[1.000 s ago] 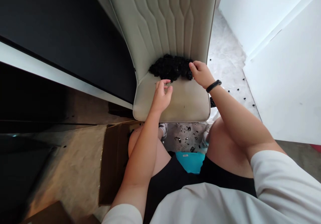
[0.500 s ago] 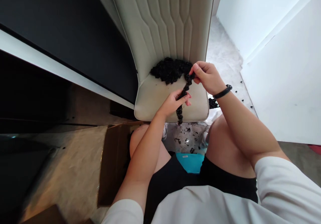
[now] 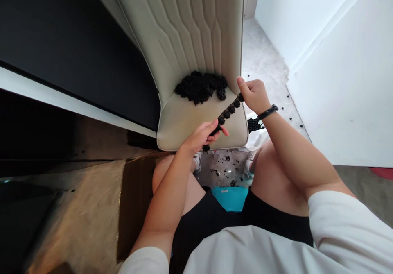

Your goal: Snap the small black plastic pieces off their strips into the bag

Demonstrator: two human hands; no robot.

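A black strip with a row of knobbly black pieces (image 3: 229,112) is stretched on a slant between my two hands, above the seat of a pale padded chair (image 3: 184,122). My right hand (image 3: 254,96) pinches its upper end, thumb on top. Lower down, my left hand (image 3: 202,136) is closed around the strip, and a short end pokes out below the fingers. Behind them, a dark heap of similar black pieces (image 3: 199,86) lies at the back of the seat. What exactly the pieces are is too small to tell.
A white bag holding small black pieces (image 3: 255,124) stands right of the chair. Black scraps (image 3: 227,169) litter the floor between my feet, near a blue plastic object (image 3: 230,199). An open cardboard box (image 3: 135,200) is at my left; a white panel (image 3: 337,81) rises at right.
The strip has gone from hanging nearly upright beside the heap to a taut slant away from it. My left hand has moved down and left. The view has shifted slightly.
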